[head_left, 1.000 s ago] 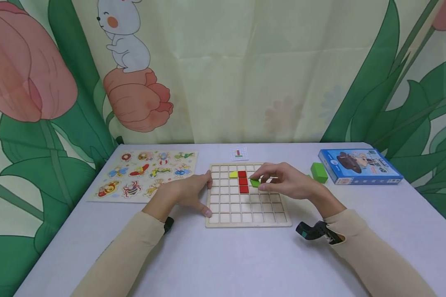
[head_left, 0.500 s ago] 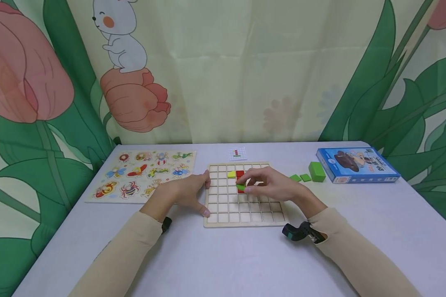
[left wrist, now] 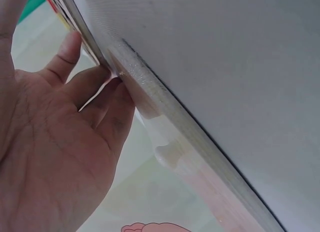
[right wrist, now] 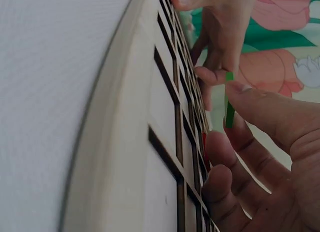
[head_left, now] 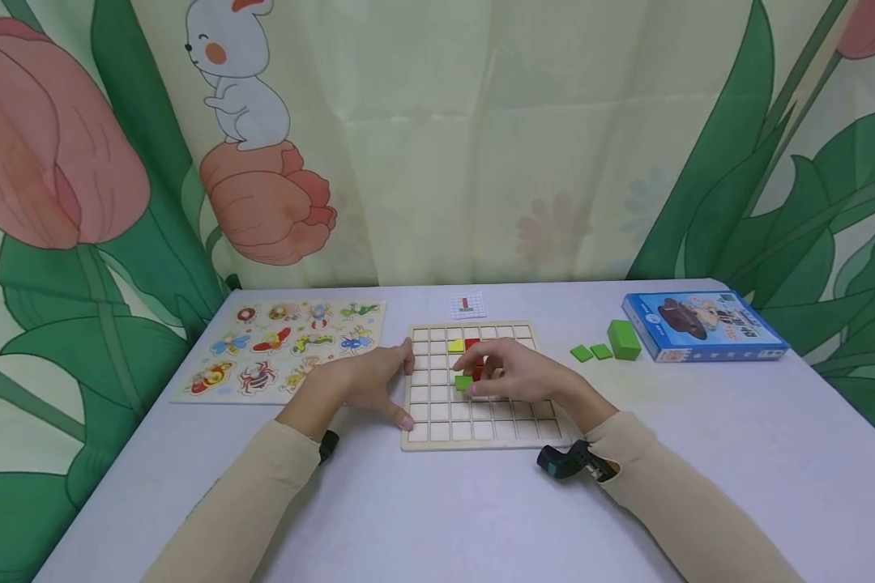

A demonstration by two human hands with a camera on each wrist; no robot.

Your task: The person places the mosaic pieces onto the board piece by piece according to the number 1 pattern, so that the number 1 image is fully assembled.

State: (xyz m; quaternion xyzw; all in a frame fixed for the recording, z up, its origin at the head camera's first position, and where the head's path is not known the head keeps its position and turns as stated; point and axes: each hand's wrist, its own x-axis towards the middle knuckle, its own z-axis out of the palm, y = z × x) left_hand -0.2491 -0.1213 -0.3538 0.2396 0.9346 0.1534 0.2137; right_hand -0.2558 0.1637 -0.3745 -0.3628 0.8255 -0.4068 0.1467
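The wooden grid board (head_left: 481,433) lies mid-table, with a yellow tile (head_left: 455,346) and red tiles (head_left: 471,343) in its upper cells. Between thumb and finger, my right hand (head_left: 521,371) pinches a green tile (head_left: 463,383) over the board, left of the lower red tiles, which the hand partly covers. In the right wrist view the green tile (right wrist: 229,99) is seen edge-on, held off the board. My left hand (head_left: 364,380) rests at the board's left edge, fingers and thumb spread along it.
A small pattern card (head_left: 468,305) lies behind the board. On the left is a sheet of insect pictures (head_left: 270,393). To the right are two loose green tiles (head_left: 582,353), a green block (head_left: 624,340) and a blue box (head_left: 707,324).
My right hand has moved left across the board and slightly nearer with the green tile, passing over the red tiles. The left hand has stayed at the board's edge.
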